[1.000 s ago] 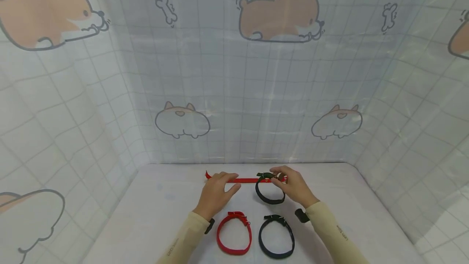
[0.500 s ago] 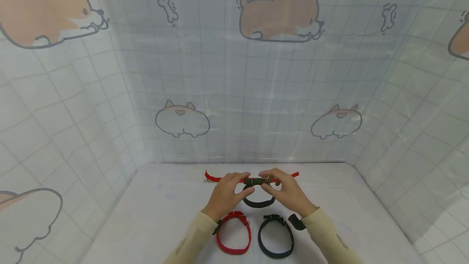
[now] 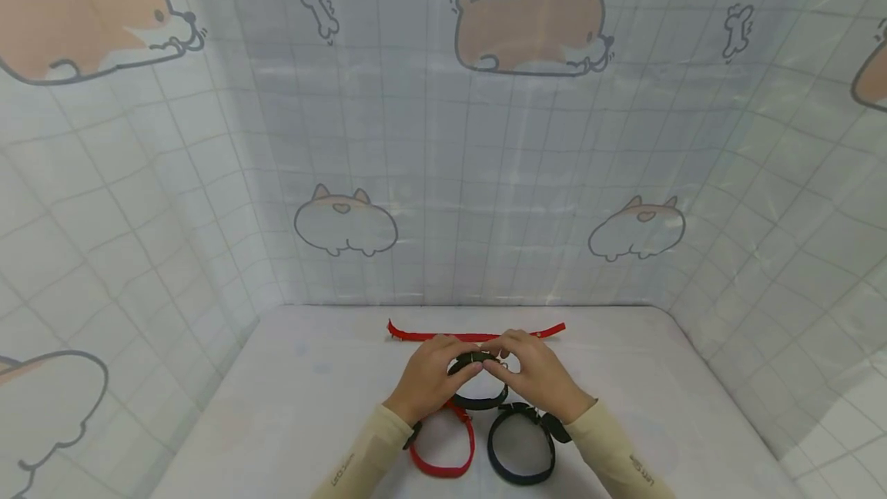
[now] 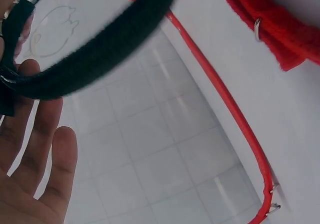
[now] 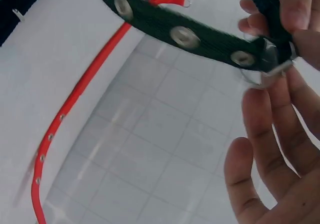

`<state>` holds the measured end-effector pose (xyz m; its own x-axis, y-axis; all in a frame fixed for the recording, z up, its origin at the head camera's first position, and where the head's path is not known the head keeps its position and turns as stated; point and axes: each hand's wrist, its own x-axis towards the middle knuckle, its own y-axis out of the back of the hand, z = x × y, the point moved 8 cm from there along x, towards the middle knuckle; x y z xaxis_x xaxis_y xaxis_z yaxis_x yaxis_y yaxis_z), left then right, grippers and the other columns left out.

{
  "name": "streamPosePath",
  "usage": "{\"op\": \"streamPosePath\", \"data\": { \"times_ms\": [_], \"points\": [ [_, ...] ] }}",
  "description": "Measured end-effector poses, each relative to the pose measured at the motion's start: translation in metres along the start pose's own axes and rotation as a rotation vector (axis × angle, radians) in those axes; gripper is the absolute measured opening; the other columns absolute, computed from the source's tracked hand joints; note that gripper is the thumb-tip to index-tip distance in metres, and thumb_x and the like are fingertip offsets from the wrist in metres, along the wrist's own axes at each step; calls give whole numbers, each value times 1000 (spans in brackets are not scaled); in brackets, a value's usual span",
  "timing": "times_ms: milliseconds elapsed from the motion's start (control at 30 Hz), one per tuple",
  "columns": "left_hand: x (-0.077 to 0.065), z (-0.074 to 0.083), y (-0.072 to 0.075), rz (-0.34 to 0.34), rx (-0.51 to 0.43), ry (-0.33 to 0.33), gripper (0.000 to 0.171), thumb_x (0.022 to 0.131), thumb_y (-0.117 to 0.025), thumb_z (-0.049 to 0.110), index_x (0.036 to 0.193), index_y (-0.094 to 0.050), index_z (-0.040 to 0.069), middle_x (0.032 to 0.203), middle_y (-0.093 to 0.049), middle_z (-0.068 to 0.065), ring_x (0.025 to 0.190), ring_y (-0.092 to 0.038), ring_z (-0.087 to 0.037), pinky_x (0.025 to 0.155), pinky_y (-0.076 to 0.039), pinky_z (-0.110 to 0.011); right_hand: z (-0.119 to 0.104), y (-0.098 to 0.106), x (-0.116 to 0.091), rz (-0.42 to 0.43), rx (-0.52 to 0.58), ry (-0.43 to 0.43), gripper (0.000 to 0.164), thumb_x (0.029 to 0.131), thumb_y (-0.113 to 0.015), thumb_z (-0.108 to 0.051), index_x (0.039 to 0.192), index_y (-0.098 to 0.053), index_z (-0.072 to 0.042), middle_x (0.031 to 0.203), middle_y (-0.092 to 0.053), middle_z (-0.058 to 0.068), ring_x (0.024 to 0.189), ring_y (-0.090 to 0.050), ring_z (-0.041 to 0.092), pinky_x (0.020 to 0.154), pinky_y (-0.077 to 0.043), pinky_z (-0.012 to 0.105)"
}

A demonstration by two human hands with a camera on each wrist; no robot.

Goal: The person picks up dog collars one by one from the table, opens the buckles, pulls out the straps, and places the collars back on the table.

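Head view shows me, nearest, a red buckled collar [image 3: 441, 453] and a black buckled collar [image 3: 521, 445] lying on the white surface [image 3: 305, 399], both partly hidden under my wrists. Just beyond, my left hand [image 3: 428, 377] and right hand [image 3: 532, 376] pinch a dark green collar [image 3: 476, 383] at its buckle, raised off the surface; my fingers cover the buckle itself. Farther back an unbuckled red collar [image 3: 474, 335] lies flat, straight, near the tiled curtain wall [image 3: 443, 175].
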<state>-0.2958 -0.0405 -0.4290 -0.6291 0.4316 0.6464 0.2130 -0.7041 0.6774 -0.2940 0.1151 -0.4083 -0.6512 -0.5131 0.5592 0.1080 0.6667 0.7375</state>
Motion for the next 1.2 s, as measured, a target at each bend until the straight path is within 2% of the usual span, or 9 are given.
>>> {"op": "streamPosePath", "data": {
  "times_ms": [167,267,400,500,667,733,900,967,1200],
  "points": [
    [-5,1,-3,-1,5,-19,27,93,-74,37,113,-75,19,105,-71,10,95,-63,-9,82,-54,-31,-6,1,-1,6,-66,40,19,89,-81,-28,105,-75,-19,93,-67,-12,78,-59,12,68,-49,25],
    [-6,-2,-2,11,-10,-11,27,94,-73,39,114,-75,20,107,-72,12,97,-63,-7,82,-54,-31,-7,3,-3,21,-34,55,18,91,-79,-25,106,-73,-19,95,-66,-12,81,-59,13,69,-50,28],
    [-7,-6,2,55,-34,-2,27,93,-74,38,114,-76,21,107,-73,12,98,-63,-7,80,-55,-29,-5,3,-5,16,37,23,22,94,-75,-20,114,-66,-18,101,-62,-12,90,-58,12,75,-53,35],
    [-7,-3,4,73,-36,-27,26,93,-74,36,113,-76,20,106,-73,11,97,-63,-8,79,-54,-29,-5,1,-6,7,27,12,23,94,-76,-22,114,-65,-18,102,-61,-12,91,-57,11,77,-53,32],
    [-5,9,5,73,-13,-87,24,94,-74,35,111,-78,18,103,-74,9,93,-63,-10,79,-53,-29,-8,4,-6,24,-55,30,22,86,-83,-28,104,-73,-20,91,-62,-13,81,-56,8,68,-49,24],
    [-5,11,6,79,-13,-91,24,94,-74,35,111,-78,18,102,-74,10,93,-63,-10,79,-53,-29,-8,6,-6,39,-41,29,21,85,-84,-28,103,-75,-22,89,-61,-13,80,-56,8,67,-49,24],
    [-6,8,9,107,-55,-55,26,93,-75,36,112,-78,20,103,-74,12,97,-62,-9,79,-54,-29,-4,10,-7,63,72,-4,21,87,-81,-25,108,-75,-23,91,-61,-16,82,-57,7,70,-50,26],
    [-6,7,10,116,-67,-44,26,93,-75,36,113,-78,20,103,-74,12,99,-61,-10,78,-54,-30,-4,10,-7,68,78,-14,21,88,-80,-25,108,-75,-23,91,-60,-16,82,-57,5,71,-50,26],
    [-5,16,9,82,-9,-97,23,91,-78,31,110,-78,18,96,-74,9,98,-62,-13,83,-54,-33,-14,10,-8,52,-134,29,21,85,-85,-27,102,-73,-22,92,-62,-9,76,-57,10,62,-49,22]
  ]
}}
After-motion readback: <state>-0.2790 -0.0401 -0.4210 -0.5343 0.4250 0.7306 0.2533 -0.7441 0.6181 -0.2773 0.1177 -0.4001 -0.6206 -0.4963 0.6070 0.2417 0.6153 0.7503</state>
